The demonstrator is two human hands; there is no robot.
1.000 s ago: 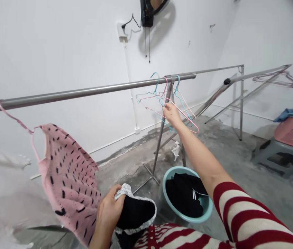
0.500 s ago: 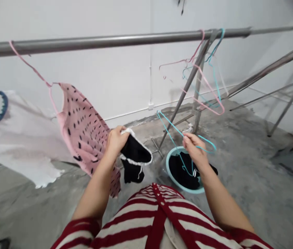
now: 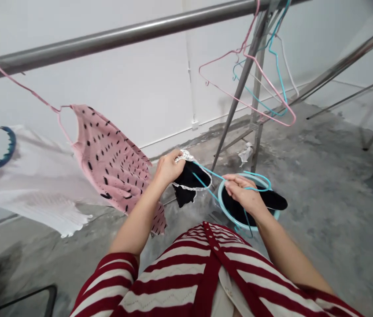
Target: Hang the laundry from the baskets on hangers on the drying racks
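My left hand (image 3: 169, 169) is closed on the white-trimmed edge of a black garment (image 3: 191, 175), whose opening faces right. Its lower part dangles below, and the exact kind of clothing cannot be told. In my right hand (image 3: 244, 191) is a light blue wire hanger (image 3: 261, 189), gripped near its neck with the hook toward the right. The hanger's far corner reaches into the garment's opening. Beneath my right hand, a light blue basin (image 3: 223, 207) on the floor holds black clothing (image 3: 274, 200), part of it hanging over the rim.
A metal rail (image 3: 113, 39) crosses ahead, with a pink black-spotted garment (image 3: 107, 154) and a white top (image 3: 41, 171) hanging at left. Pink (image 3: 249, 105) and blue hangers (image 3: 282, 79) hang at right beside a slanted metal leg (image 3: 234, 110). A pale wall stands behind.
My hands have come closer together. The hanger's corner, apart from the black garment before, is now inside its opening. The view has tilted and shifted.
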